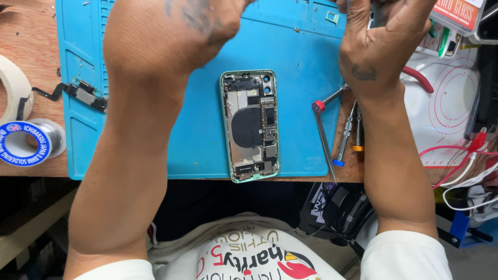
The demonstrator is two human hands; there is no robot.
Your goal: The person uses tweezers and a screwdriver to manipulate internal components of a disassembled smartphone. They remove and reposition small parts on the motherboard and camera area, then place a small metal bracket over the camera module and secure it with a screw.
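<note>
An opened phone point(250, 126) with a green frame lies face down on the blue work mat point(155, 103), its boards and round dark coil exposed. Both my hands are raised above the mat's far side, clear of the phone. My left hand point(171, 31) shows only its back, with the fingers curled out of sight past the top edge. My right hand point(378, 41) has its fingers closed round a dark narrow thing point(377, 13) at the top edge; I cannot make out what it is.
Three screwdrivers point(345, 136) and tweezers point(324, 140) lie right of the phone. A small flex part point(83, 94) rests on the mat's left. A solder spool point(26, 142) and tape roll point(10, 88) sit far left. A red-handled tool point(417, 79) and cables point(467, 161) are at right.
</note>
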